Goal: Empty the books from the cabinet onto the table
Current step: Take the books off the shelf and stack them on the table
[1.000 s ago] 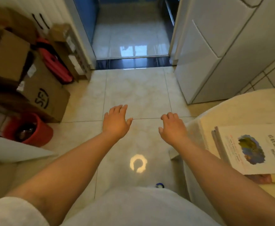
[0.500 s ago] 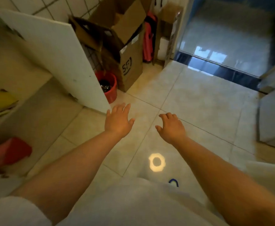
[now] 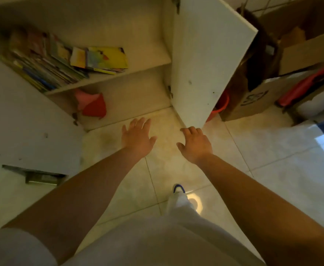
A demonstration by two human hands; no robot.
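A low white cabinet (image 3: 149,60) stands open ahead of me, both doors swung out. Its upper shelf holds a leaning row of colourful books (image 3: 42,62) with a yellow book (image 3: 107,57) lying flat at the right end. On the bottom shelf sits a red and pink object (image 3: 93,104). My left hand (image 3: 137,137) hovers over the floor just in front of the cabinet, fingers spread, holding nothing. My right hand (image 3: 194,144) is beside it, near the lower corner of the right door (image 3: 205,54), also holding nothing. The table is out of view.
The left door (image 3: 22,120) juts toward me at the left. Cardboard boxes (image 3: 268,81), a red bucket (image 3: 220,108) and a red item stand to the right of the cabinet. Pale floor tiles (image 3: 272,150) stretch to the right. My shoe (image 3: 178,189) shows below.
My view has swung left from the table with its stacked books, past the boxes, to face the open cabinet. Both hands stay held out in front, holding nothing.
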